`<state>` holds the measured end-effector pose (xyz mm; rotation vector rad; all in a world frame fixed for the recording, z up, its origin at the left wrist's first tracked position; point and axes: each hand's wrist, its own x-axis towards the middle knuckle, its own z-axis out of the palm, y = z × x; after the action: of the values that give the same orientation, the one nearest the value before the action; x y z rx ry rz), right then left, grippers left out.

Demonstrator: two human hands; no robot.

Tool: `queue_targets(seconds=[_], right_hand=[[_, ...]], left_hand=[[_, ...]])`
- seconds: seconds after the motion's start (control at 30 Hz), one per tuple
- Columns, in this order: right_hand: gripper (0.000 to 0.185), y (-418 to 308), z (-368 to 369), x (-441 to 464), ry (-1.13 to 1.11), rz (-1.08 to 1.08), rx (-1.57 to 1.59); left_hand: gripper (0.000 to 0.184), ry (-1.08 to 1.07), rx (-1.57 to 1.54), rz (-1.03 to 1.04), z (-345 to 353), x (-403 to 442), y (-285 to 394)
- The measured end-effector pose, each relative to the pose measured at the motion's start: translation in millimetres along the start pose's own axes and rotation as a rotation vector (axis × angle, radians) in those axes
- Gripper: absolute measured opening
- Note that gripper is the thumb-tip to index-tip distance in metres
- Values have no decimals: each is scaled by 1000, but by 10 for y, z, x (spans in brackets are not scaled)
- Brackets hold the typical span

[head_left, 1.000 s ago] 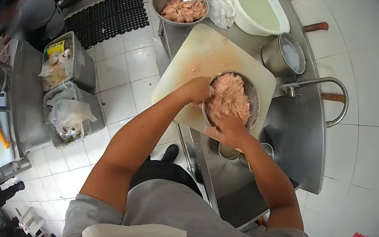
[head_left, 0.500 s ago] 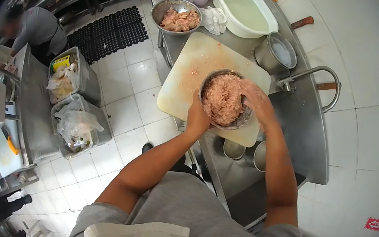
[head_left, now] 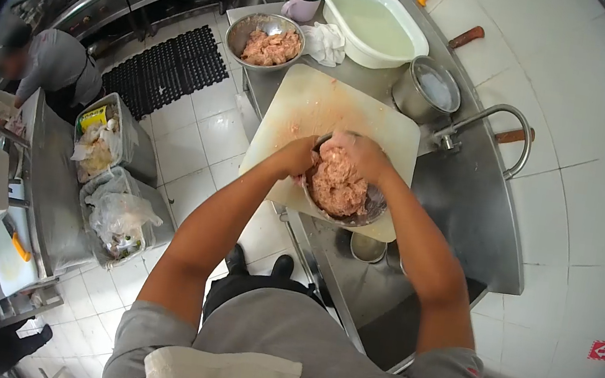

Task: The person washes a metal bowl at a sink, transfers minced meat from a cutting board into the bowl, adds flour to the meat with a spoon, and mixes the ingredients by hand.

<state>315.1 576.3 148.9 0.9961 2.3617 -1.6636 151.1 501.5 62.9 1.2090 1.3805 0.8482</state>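
Note:
A metal bowl (head_left: 372, 213) of pink minced meat (head_left: 338, 182) rests on the near part of a stained white cutting board (head_left: 280, 128). My left hand (head_left: 296, 157) is closed on the bowl's left rim. My right hand (head_left: 357, 155) reaches over the far side of the bowl, its fingers curled into the meat; the fingertips are partly hidden. Smeared residue coats the bowl's bare inner wall at the right. Beyond the board, a second metal bowl (head_left: 240, 35) contains chunkier raw meat (head_left: 271, 47).
Behind the board are a white cloth (head_left: 324, 44), a white tub (head_left: 424, 50) of cloudy liquid, a purple mug (head_left: 302, 8) and a metal pot (head_left: 411, 96). A curved faucet (head_left: 529, 147) rises at the right. Bins (head_left: 139, 154) stand left, near another person (head_left: 64, 67) bending over.
My right hand has moved from the bowl's right side leftward over the meat to the far rim. My left hand has shifted up along the left rim. The view has shifted slightly.

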Motion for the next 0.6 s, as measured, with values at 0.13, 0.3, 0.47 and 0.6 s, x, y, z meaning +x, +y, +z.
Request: queue_targets(seconds=[0.13,0.3,0.47,0.6], right_hand=[[65,231,502,-445,219,-449,-758],[66,388,739,-533,313,-332,-886],[72,354,689,-319,256,25,-816],[63,442,687,-167,416,-85,383]], left_hand=[[28,-165,-132,-106,-126,70,119],[29,-127,22,-10,-87,236,23],[31,545,-82,262,287,-146,-242],[49,458,-535,73,886,-847,-15]])
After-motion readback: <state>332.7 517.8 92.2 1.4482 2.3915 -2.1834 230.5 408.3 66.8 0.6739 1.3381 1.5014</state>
